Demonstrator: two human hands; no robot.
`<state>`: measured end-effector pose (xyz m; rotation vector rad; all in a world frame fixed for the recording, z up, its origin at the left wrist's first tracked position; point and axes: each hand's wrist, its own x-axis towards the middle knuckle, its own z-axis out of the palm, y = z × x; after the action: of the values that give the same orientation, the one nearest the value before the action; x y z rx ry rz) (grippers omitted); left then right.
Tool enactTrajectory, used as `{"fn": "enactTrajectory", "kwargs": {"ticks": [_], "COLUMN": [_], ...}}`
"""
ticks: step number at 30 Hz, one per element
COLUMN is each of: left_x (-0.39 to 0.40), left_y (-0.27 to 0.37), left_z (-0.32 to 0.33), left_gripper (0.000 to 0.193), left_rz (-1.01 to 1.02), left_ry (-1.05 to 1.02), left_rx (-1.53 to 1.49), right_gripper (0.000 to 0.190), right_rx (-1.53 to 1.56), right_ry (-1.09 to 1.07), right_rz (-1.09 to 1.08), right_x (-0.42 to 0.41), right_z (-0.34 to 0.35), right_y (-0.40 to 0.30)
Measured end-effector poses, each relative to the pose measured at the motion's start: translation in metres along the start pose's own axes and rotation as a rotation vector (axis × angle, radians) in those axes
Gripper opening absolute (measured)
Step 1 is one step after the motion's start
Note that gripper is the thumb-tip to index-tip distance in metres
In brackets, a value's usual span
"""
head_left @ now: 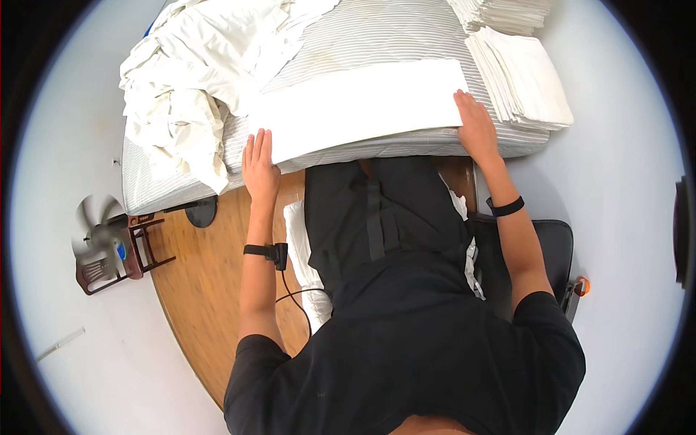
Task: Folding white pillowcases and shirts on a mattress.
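Note:
A white cloth (pixel 364 106), folded into a long flat strip, lies across the near edge of a striped mattress (pixel 375 38). My left hand (pixel 261 166) rests at the strip's left end, palm down with the fingers stretched out. At the opposite end, my right hand (pixel 477 125) lies flat, its fingertips touching the cloth's short edge. Neither hand grips anything. A crumpled heap of white fabric (pixel 190 92) spreads over the mattress beyond my left hand. To the right of my right hand sits a stack of folded white cloths (pixel 522 79).
Another white stack (pixel 505 13) stands farther back on the right. A wall (pixel 614 163) runs along the right side. On the left are a fan (pixel 100 234) and a dark wooden chair (pixel 136 253) on the wood floor (pixel 201 288). A black chair (pixel 527 255) is beside me at right.

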<state>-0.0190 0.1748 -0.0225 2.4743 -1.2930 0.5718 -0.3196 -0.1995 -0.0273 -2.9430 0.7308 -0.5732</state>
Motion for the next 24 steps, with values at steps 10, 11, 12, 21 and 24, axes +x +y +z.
{"fn": "enactTrajectory", "kwargs": {"ticks": [10, 11, 12, 21, 24], "left_x": [-0.002, 0.007, 0.013, 0.101, 0.108], "left_y": [-0.031, -0.03, -0.041, -0.055, -0.08], "left_z": [-0.025, -0.035, -0.04, -0.059, -0.014], "left_gripper": [0.058, 0.042, 0.032, 0.017, 0.022], "left_rz": [-0.262, -0.285, -0.366, -0.538, -0.555], "left_ry": [-0.007, 0.027, 0.057, 0.221, 0.117], "left_rx": [-0.619, -0.689, -0.864, -1.181, -1.039], "right_gripper": [0.045, 0.044, 0.038, 0.039, 0.045], "right_rx": [0.43, 0.52, 0.552, 1.183, 0.877], "right_ry": [0.073, 0.082, 0.108, 0.287, 0.128], "right_rz": [0.162, 0.199, 0.207, 0.388, 0.472], "right_x": [-0.002, 0.001, 0.004, 0.089, 0.112], "right_z": [-0.018, -0.028, -0.034, -0.062, -0.039], "right_y": [0.029, 0.032, 0.034, 0.034, 0.032]}}
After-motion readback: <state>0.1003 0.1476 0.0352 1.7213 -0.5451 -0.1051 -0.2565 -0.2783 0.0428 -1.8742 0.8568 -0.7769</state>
